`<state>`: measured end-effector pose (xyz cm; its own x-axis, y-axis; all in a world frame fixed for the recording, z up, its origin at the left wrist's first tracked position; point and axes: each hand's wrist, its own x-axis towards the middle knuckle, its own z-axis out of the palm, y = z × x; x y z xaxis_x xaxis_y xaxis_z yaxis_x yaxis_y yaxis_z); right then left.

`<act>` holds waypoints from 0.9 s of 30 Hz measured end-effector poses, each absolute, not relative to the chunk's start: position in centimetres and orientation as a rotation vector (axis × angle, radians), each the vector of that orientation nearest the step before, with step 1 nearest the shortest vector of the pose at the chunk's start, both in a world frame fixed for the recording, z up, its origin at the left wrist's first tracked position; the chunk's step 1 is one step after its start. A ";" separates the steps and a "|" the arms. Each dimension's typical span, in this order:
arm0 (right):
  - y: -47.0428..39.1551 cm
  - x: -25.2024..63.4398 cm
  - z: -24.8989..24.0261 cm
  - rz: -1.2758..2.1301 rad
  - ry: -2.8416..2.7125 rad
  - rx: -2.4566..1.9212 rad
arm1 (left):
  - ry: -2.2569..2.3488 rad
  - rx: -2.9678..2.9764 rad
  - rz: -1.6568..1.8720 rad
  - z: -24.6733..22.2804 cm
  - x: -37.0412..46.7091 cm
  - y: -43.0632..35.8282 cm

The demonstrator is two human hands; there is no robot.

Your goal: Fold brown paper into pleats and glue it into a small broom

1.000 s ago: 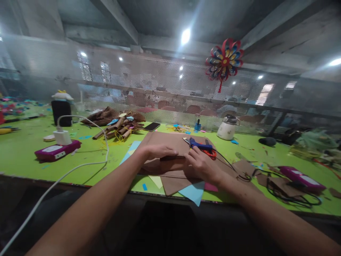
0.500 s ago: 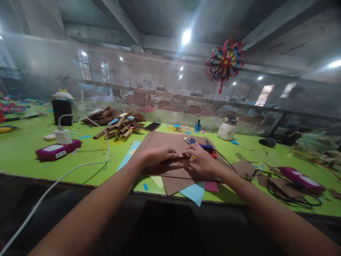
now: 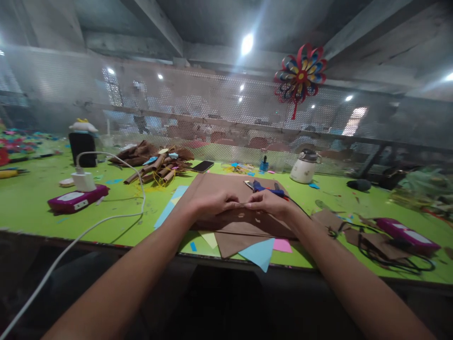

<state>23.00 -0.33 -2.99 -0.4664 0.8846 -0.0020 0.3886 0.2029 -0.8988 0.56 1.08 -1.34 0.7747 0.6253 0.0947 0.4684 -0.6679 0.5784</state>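
Note:
My left hand and my right hand meet over a stack of brown paper sheets. The fingertips of each are pinched together, almost touching the other's. What lies between them is too small to make out. Just beyond my right hand, a blue glue gun rests on the paper, partly hidden by that hand. Light blue paper, pink paper and pale yellow paper stick out beneath the brown sheets near the table's front edge.
Rolled brown paper pieces and a phone lie at the back left. A purple power strip with a white cable is at left, another purple strip with black cord at right. A white flask stands behind.
My right hand has moved from beside the glue gun toward my left hand, its spread fingers closing to a pinch. The left fingertips have come forward to meet it.

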 end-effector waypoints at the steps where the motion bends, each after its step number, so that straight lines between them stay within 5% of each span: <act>1: -0.4 23.0 -3.0 1.206 -1.938 -1.195 | 0.815 2.440 0.382 -1.3 0.6 1.0; 27: -0.2 24.4 -3.2 1.113 -2.215 -1.023 | 0.819 2.486 0.235 -0.1 -0.5 1.0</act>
<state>24.43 -0.16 -3.25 -0.6201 0.7817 0.0659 0.4135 0.3971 -0.8194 -0.46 0.98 -0.05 0.8033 0.5955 0.0053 0.5077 -0.6895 0.5166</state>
